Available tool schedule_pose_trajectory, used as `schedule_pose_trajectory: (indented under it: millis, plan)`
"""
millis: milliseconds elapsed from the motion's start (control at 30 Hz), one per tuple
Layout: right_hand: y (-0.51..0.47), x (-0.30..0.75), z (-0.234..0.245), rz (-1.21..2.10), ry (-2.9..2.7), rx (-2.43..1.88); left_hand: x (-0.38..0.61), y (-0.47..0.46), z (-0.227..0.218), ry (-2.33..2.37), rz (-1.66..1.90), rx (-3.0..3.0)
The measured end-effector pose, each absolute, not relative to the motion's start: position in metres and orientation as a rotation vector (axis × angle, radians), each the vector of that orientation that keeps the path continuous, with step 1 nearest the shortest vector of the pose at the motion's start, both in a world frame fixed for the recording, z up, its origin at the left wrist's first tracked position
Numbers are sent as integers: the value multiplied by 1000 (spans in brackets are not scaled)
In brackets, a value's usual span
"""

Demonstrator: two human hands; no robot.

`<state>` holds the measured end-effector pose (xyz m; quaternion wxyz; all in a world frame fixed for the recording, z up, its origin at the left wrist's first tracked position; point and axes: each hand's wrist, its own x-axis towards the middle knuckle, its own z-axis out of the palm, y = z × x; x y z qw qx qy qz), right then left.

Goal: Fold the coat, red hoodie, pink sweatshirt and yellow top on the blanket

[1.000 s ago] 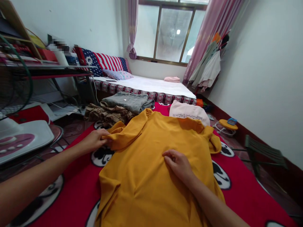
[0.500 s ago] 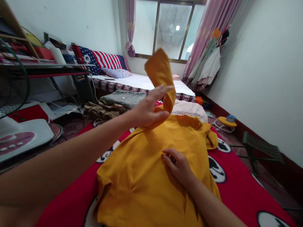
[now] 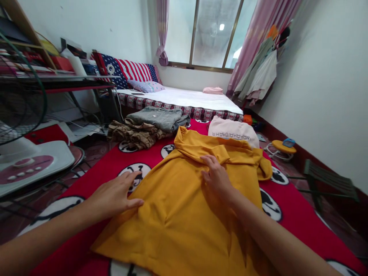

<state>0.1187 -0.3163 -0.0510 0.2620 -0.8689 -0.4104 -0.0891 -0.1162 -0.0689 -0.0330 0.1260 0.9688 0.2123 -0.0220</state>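
A mustard-yellow long-sleeved top (image 3: 178, 214) lies spread on the red blanket, slightly wrinkled. One sleeve is folded inward across its upper part, and the other is bunched at the right shoulder. My left hand (image 3: 116, 195) is at the top's left edge, thumb and fingers apart, with no cloth gripped. On the upper middle of the top rests my right hand (image 3: 217, 178), its fingers loosely extended beside the folded sleeve. Just beyond the collar lies a pale pink garment (image 3: 230, 126) with dark lettering, partly covered by the yellow top.
Grey jeans (image 3: 161, 117) and brown patterned clothing (image 3: 135, 134) are piled at the blanket's far left. A red blanket (image 3: 304, 222) with black-and-white motifs lies underneath. To the right stand a yellow stool (image 3: 283, 145) and a dark folding stool (image 3: 327, 176). A white fan base (image 3: 37, 165) is at left.
My left hand has let go of the raised sleeve and drawn back to the lower left. The sleeve now lies folded across the top. My right hand has shifted slightly up.
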Motion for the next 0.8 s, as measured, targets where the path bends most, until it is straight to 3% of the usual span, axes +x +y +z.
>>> schedule_pose_trajectory:
  millis: [267, 400, 500, 633, 800]
  plan:
    - [-266, 173, -31, -147, -908, -2771, -133, -52, -35, 449, -384, 2487]
    - [-266, 194, -11, -209, -844, -2785, -129, -59, -5, 311, -373, 2356]
    - [-271, 216, 8, -330, -641, -2549, -122, -76, 31, 226, -316, 2321]
    - [-279, 242, 21, -145, -346, -1976, -105, -115, 68, 80, -236, 2359]
    - [-297, 253, -5, -208, -177, -1748, -79, -176, 67, -111, -272, 2423]
